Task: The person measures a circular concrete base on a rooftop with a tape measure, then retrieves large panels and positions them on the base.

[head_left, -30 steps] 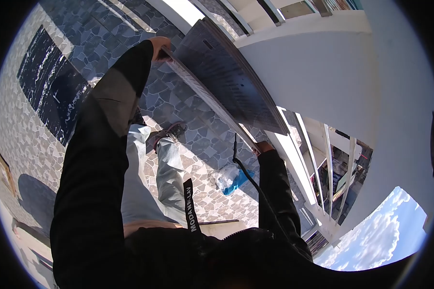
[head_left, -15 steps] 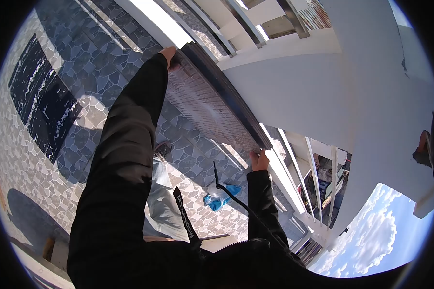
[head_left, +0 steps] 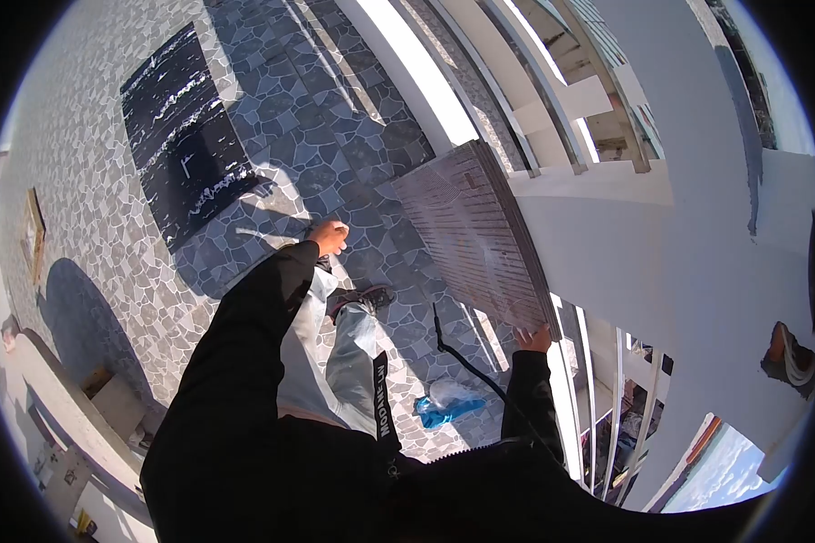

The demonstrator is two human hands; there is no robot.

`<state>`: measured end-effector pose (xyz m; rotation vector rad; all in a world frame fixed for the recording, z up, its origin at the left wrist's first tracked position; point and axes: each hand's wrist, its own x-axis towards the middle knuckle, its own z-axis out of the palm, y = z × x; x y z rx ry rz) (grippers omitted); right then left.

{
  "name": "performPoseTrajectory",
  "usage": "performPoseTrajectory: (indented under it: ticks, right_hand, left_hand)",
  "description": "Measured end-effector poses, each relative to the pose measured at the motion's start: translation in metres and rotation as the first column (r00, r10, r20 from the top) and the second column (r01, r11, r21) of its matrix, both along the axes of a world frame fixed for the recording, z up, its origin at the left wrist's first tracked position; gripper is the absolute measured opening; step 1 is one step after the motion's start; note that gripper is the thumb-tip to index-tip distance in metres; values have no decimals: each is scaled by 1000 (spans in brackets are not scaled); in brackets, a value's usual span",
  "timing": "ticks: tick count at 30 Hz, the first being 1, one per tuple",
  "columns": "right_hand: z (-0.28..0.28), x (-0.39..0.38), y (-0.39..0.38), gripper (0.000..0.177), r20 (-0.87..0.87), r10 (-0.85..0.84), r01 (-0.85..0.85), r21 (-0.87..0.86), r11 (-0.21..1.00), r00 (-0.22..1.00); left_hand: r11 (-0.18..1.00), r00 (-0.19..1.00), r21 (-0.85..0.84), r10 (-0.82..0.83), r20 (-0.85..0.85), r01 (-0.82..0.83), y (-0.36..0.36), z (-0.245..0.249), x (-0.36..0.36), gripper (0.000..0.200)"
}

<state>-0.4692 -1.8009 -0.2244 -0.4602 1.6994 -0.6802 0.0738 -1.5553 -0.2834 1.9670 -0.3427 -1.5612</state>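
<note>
right hand (head_left: 534,339) grips ribbed panel (head_left: 475,231) corner | left hand (head_left: 329,238) apart

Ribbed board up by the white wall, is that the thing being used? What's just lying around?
In use: ribbed board; right hand gripping its lower corner; left hand, off the board.
Lying about: blue and clear bag on the paving; black slab on the paving.

My right hand (head_left: 534,339) holds the near corner of the panel (head_left: 475,235); my left hand (head_left: 328,237) hangs well apart, left of it.
</note>
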Motion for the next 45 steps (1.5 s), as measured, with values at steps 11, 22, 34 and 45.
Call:
performPoseTrajectory:
  ticks: [11, 22, 34, 45]
  right_hand:
    - [7, 89, 142, 42, 95, 754, -694, 480, 537, 650]
    - [77, 263, 148, 24, -102, 883, -806, 370, 461, 458]
    - [101, 488, 130, 27, -17, 991, -868, 482, 122, 130]
    - [83, 744, 0, 23, -54, 992, -896, 426, 129, 118]
  left_hand:
    - [517, 819, 781, -574, 11, 351, 535, 106, -39, 29]
    - [654, 657, 187, 752, -56, -733, 393, 136, 12, 29]
    - [-33, -34, 94, 999, -8, -995, 522, 127, 54, 34]
    - [-188, -196, 445, 980, 28, -876, 482, 102, -21, 23]
